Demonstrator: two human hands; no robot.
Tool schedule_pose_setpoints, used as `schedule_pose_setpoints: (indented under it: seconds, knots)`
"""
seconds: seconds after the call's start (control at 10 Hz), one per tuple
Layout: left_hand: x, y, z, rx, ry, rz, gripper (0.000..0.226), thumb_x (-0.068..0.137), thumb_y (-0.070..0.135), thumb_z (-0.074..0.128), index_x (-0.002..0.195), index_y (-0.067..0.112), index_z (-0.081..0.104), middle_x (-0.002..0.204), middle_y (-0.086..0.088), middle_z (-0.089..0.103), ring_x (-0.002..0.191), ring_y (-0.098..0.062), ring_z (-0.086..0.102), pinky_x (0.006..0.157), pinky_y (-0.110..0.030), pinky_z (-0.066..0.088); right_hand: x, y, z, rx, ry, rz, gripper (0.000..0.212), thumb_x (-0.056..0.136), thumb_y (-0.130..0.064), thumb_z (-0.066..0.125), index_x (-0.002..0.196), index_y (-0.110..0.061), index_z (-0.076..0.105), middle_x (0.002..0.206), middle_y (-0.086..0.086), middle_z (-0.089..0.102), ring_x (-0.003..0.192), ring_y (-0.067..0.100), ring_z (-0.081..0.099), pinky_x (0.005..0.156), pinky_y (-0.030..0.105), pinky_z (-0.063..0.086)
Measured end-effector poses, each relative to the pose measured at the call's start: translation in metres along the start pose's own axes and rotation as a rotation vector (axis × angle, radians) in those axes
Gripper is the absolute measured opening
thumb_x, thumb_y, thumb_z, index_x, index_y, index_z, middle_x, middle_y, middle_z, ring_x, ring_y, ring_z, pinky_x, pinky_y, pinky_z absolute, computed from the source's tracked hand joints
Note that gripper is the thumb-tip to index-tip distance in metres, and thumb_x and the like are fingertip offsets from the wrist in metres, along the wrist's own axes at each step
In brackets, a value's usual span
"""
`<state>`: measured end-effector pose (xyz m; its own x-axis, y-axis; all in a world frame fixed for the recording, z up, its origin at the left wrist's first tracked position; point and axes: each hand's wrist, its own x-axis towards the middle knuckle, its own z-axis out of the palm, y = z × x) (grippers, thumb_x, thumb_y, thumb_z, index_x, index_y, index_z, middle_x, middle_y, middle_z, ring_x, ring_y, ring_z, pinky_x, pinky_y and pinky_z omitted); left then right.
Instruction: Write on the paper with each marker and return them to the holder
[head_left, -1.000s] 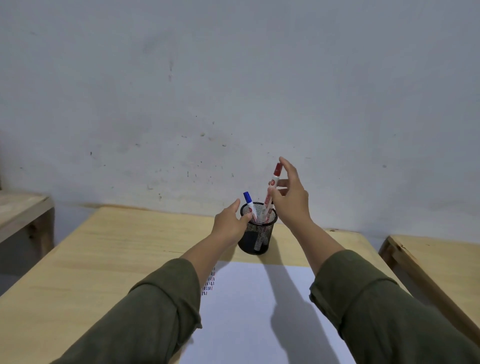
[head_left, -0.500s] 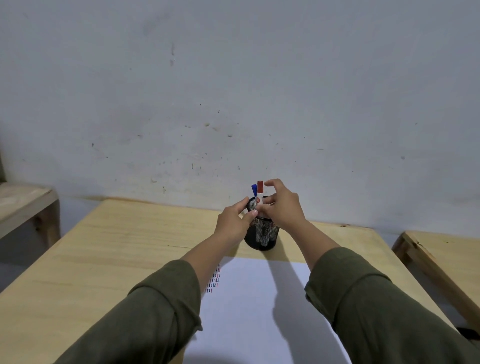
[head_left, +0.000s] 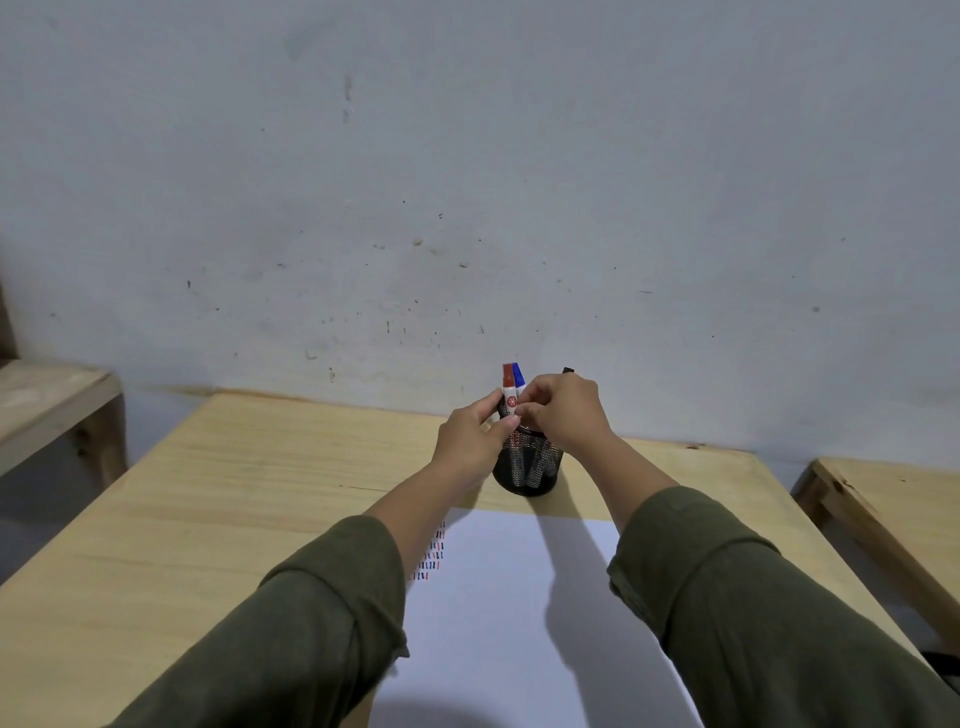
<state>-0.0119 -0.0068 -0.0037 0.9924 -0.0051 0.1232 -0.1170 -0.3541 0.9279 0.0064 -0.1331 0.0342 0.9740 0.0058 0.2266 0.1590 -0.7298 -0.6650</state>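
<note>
A black mesh holder (head_left: 527, 467) stands on the wooden table (head_left: 234, 493), just beyond a white paper (head_left: 509, 613) that bears short red, blue and black strokes (head_left: 431, 558). My left hand (head_left: 470, 444) grips the holder's left side and rim. My right hand (head_left: 566, 415) is over the holder's mouth, its fingertips closed on the barrel of the red marker (head_left: 508, 382), which stands upright in the holder. The blue marker (head_left: 518, 375) stands right beside it. A black marker cap (head_left: 568, 370) peeks up behind my right hand.
A grey wall rises right behind the table. A wooden bench (head_left: 47, 400) stands to the left and another (head_left: 893, 519) to the right, each across a gap from the table. My green sleeves cover part of the paper.
My right hand has come down with the red marker from above the holder, and the marker now stands in it next to the blue one. My left hand stayed on the holder.
</note>
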Motion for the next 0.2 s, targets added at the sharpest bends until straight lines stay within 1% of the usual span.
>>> schedule_pose_setpoints:
  seconds: [0.1, 0.2]
  knots:
    - [0.0022, -0.0018, -0.0004, 0.003, -0.002, 0.005, 0.043, 0.088, 0.026, 0.057, 0.131, 0.029, 0.05, 0.128, 0.0, 0.061, 0.122, -0.018, 0.051, 0.092, -0.024, 0.037, -0.0006, 0.0, -0.0013, 0.015, -0.02, 0.003, 0.006, 0.081, -0.006, 0.067, 0.082, -0.006, 0.072, 0.077, 0.011, 0.067, 0.072, 0.019, 0.059, 0.07, 0.024, 0.046]
    - [-0.0001, 0.0003, -0.0006, 0.012, 0.0, 0.006, 0.045, 0.088, 0.025, 0.057, 0.132, 0.023, 0.049, 0.134, -0.001, 0.057, 0.127, -0.02, 0.048, 0.099, -0.029, 0.037, -0.0037, -0.0036, -0.0052, 0.04, 0.02, 0.005, 0.009, 0.083, -0.009, 0.063, 0.083, -0.008, 0.072, 0.076, 0.008, 0.066, 0.074, 0.02, 0.059, 0.07, 0.023, 0.044]
